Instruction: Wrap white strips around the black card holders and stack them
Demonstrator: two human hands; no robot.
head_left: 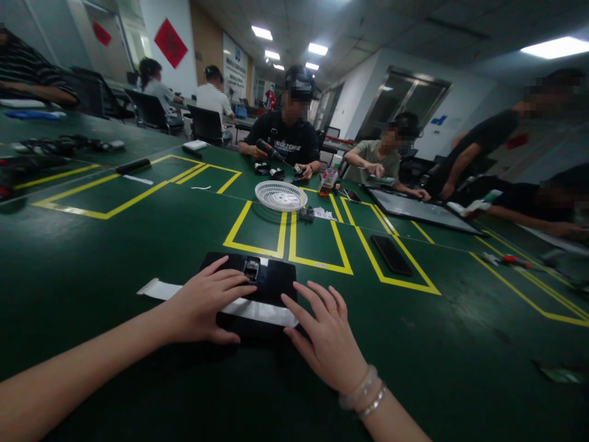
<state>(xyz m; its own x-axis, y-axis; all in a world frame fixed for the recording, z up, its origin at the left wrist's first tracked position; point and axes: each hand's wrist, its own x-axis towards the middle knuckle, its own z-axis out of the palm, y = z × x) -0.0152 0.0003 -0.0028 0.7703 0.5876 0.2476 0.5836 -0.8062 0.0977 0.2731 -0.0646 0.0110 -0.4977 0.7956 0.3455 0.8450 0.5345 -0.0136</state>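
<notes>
A flat black rectangular device lies on the green table in front of me, with a small silvery square part set in its upper face. Across it runs a white strip, which looks like tape or paper and sticks out past its left side. My left hand rests over the left part of the device, fingers spread. At the right edge, my right hand touches the device and the strip's end with its fingers apart. Part of the device is hidden under my hands.
Yellow tape rectangles mark the green table. Beyond the device are a white round basket, a small grey part and a black phone. Across the table a person holds a power drill. Red-handled pliers lie at right.
</notes>
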